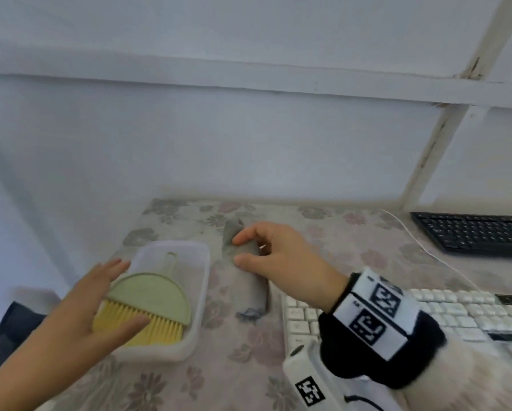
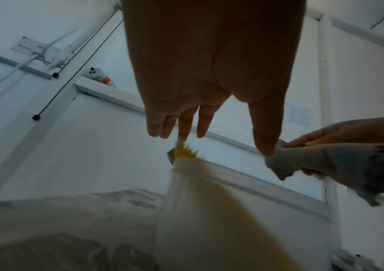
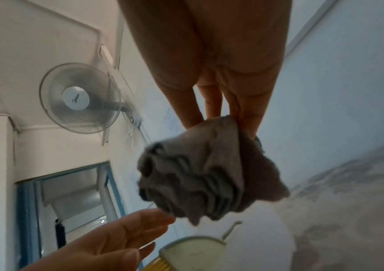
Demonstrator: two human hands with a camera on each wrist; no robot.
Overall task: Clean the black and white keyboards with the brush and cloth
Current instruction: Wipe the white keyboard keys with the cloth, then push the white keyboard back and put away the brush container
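A green brush (image 1: 149, 298) with yellow bristles lies in a translucent white tray (image 1: 202, 280). My left hand (image 1: 100, 304) hovers over the brush with straight, spread fingers and holds nothing. My right hand (image 1: 266, 256) pinches a rolled grey cloth (image 1: 248, 280) between thumb and fingers, just right of the tray. In the right wrist view the cloth (image 3: 200, 176) hangs bunched from my fingertips (image 3: 191, 121). The white keyboard (image 1: 456, 315) lies at the lower right, partly under my right wrist. The black keyboard (image 1: 474, 232) sits at the far right.
A floral tablecloth (image 1: 248, 366) covers the table, which backs onto a white wall. A thin white cable (image 1: 426, 250) runs between the two keyboards. A dark object (image 1: 11, 330) sits off the table's left edge.
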